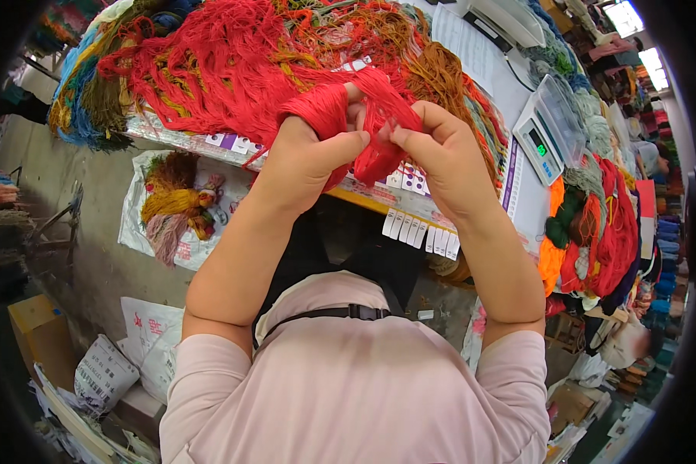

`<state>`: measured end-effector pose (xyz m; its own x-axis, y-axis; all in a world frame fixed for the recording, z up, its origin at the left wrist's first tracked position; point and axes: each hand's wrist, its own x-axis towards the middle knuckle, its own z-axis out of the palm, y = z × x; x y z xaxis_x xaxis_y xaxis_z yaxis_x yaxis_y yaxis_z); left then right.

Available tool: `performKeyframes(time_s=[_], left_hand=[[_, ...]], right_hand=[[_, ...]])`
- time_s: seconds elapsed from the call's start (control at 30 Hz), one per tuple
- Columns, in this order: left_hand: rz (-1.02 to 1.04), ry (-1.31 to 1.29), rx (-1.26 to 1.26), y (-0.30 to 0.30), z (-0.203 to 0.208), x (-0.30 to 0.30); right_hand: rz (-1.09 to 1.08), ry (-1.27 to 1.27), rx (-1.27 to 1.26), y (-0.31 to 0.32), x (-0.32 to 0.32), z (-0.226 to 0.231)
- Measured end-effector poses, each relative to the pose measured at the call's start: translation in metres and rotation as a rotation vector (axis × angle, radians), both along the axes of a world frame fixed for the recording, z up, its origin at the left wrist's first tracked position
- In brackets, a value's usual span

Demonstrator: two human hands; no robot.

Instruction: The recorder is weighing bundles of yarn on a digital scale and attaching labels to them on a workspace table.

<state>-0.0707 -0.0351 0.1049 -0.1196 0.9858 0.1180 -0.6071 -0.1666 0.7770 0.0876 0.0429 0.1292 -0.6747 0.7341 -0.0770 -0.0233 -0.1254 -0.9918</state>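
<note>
A loop of red yarn (pixel 321 110) is wrapped round my left hand (pixel 314 155), whose thumb and fingers close on its strands. My right hand (pixel 439 147) pinches more of the same red yarn (pixel 380 116) between thumb and fingers, just right of the left hand. Both hands are held over the near edge of the table. Behind them a big heap of loose red yarn (pixel 216 58) covers the tabletop, with mustard strands showing through. Rust-brown yarn (pixel 439 73) lies to the right of the heap.
A digital scale (pixel 540 143) with a raised clear lid stands on the right. White tags (pixel 421 233) hang along the table's front edge. Orange yarn (pixel 553 232) hangs at the right end. On the floor at left, small skeins (pixel 170 203) lie on a white sack; a cardboard box (pixel 42 332) stands below.
</note>
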Motion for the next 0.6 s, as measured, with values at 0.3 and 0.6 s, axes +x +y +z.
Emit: performKeyframes(time_s=[0.3,0.6], left_hand=[[0.106,0.032,-0.049,0.007,-0.016,0.002],[-0.589,-0.234,-0.038,-0.02,-0.012,-0.048]], right_hand=[[0.113,-0.064,-0.156,0.009,0.0,0.01],[0.188,0.28,-0.068,0.118,0.064,0.078]])
